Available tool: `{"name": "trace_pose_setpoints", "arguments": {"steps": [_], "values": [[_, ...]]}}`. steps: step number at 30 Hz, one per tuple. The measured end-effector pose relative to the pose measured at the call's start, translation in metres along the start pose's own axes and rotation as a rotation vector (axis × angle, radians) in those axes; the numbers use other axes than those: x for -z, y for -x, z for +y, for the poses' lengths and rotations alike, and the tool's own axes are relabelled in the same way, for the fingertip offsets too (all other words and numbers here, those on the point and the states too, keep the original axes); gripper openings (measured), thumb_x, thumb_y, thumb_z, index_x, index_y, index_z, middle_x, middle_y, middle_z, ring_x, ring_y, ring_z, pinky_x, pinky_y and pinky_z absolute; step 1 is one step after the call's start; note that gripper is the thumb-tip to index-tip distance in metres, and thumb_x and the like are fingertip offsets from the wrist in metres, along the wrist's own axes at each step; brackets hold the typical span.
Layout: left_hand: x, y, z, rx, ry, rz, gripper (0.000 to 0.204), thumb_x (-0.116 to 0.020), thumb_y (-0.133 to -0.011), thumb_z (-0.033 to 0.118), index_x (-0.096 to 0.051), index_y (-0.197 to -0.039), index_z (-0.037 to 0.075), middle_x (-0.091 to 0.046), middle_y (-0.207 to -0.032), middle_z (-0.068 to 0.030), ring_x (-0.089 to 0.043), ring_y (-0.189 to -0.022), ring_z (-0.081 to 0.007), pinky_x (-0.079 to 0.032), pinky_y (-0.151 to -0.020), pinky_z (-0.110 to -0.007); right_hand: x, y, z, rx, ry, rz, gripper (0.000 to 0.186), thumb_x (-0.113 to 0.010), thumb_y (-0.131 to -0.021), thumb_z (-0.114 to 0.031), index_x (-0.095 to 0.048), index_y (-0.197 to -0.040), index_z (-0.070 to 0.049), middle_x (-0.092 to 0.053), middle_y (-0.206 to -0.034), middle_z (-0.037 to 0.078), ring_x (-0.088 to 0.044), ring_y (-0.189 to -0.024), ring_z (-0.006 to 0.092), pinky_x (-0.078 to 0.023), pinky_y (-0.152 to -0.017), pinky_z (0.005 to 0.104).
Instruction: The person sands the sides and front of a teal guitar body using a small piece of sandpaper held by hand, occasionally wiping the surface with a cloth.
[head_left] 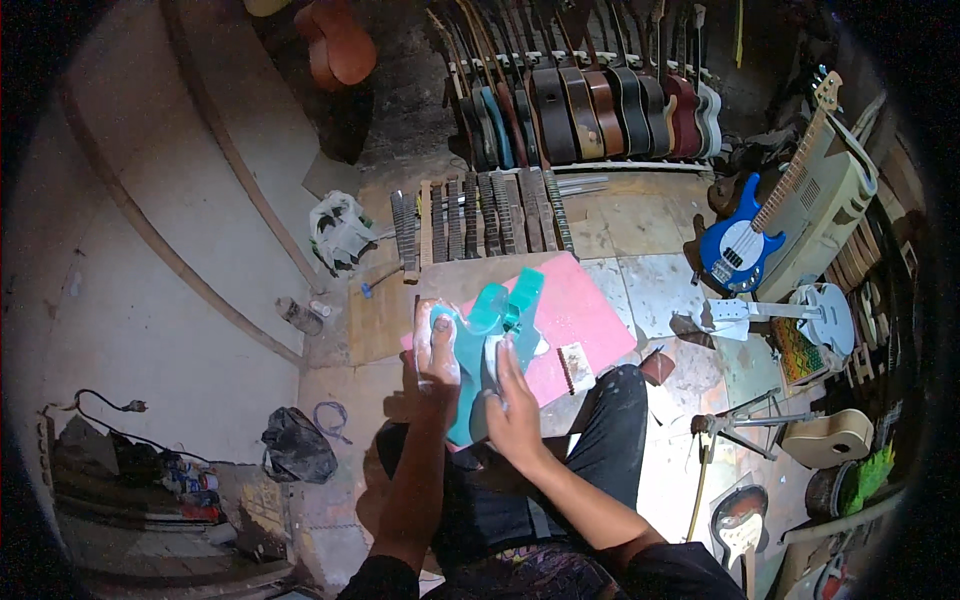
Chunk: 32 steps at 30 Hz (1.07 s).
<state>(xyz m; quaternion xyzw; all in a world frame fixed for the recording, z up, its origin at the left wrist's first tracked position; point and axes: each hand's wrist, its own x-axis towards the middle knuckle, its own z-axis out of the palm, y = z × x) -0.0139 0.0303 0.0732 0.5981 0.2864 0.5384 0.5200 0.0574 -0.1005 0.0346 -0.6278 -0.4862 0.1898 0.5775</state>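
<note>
A teal guitar body (468,375) stands tilted over my lap, its curved horns at the far end. My left hand (437,345), dusted with white powder, is closed round its left edge with the thumb on the face. My right hand (514,402) lies against the right side, fingers pointing away from me and closed on a pale flat piece (491,358); what this piece is made of I cannot make out. A pink sheet (590,315) lies beneath and beyond the body. On it rests a small whitish rectangle (575,367) with a dark jagged edge.
Several guitar necks (480,215) lie in a row ahead, before a rack of guitars (600,115). At right are a blue bass (742,235), a metal stand (745,422) and an acoustic guitar body (828,438). A black bag (298,445) sits left, near the wall (185,230).
</note>
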Motion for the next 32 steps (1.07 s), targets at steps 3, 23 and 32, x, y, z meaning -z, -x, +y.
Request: {"name": "trace_pose_setpoints", "arguments": {"steps": [3,23,32], "values": [[0.013,0.003,-0.022,-0.071,-0.044,-0.039,0.036,-0.057,-0.105,0.041,-0.053,-0.112,0.006,-0.055,-0.098,-0.0072,-0.054,-0.090,-0.0176,-0.045,-0.089,-0.033,-0.009,-0.013,-0.026,0.120,0.000,-0.029,0.078,-0.056,-0.091,0.002,-0.026,-0.164,-0.003,-0.028,-0.167,0.027,-0.044,-0.144,0.0456,-0.049,-0.110,0.0436],[0.026,0.026,-0.022,0.005,0.016,0.088,0.023,-0.061,-0.104,0.026,-0.055,-0.115,0.006,-0.056,-0.100,-0.0038,-0.053,-0.089,-0.0140,-0.047,-0.082,-0.030,0.010,-0.014,-0.033,0.060,-0.173,-0.230,0.071,-0.065,-0.092,-0.006,-0.041,-0.159,-0.011,-0.032,-0.167,0.020,-0.049,-0.141,0.0392,-0.049,-0.114,0.0408],[0.006,0.012,0.021,0.009,-0.242,0.366,0.027,-0.079,-0.094,0.022,-0.055,-0.089,0.008,-0.052,-0.080,0.0013,-0.049,-0.074,-0.0108,-0.043,-0.071,-0.027,0.044,-0.009,0.030,-0.133,-0.249,-0.264,0.069,-0.050,-0.091,0.004,-0.047,-0.157,-0.013,-0.041,-0.163,0.021,-0.041,-0.150,0.0391,-0.030,-0.125,0.0397]]}}
